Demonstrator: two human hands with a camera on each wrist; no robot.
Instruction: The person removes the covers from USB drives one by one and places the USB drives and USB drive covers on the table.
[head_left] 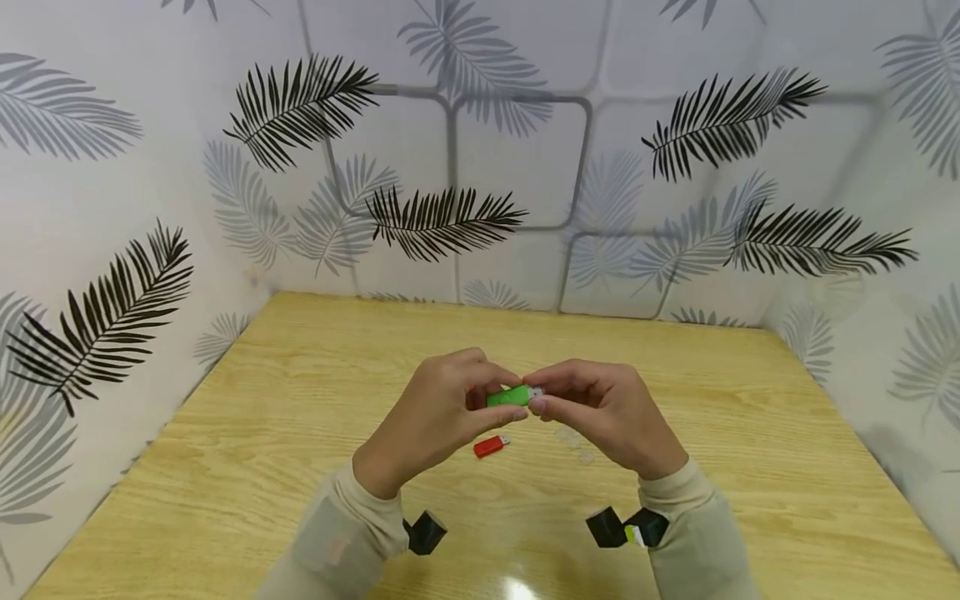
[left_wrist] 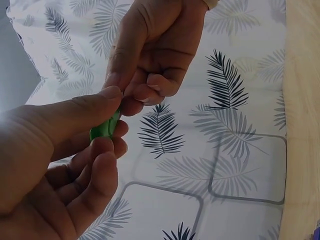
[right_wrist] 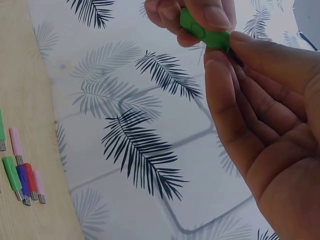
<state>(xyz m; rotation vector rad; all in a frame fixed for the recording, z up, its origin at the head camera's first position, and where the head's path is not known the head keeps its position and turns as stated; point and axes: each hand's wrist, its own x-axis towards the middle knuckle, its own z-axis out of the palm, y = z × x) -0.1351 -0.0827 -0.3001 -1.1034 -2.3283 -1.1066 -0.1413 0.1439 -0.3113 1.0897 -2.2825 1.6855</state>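
Between both hands, above the table, is a green USB stick [head_left: 510,396] with its metal plug toward the right. My left hand [head_left: 453,400] pinches its green body between thumb and fingers. The thumb and fingertips of my right hand [head_left: 603,408] pinch the plug end; whether a clear cap sits over the plug is too small to tell. In the right wrist view the flat side of the green stick [right_wrist: 204,34] shows between the fingertips. A red USB stick [head_left: 489,447] lies below the hands, and small clear pieces [head_left: 573,437] lie near my right hand.
The right wrist view shows several more USB sticks on the wooden table [right_wrist: 30,75], among them a green one [right_wrist: 12,174], a blue one [right_wrist: 23,185] and a pink one [right_wrist: 16,144]. A leaf-patterned cloth wall [head_left: 510,167] stands behind the table.
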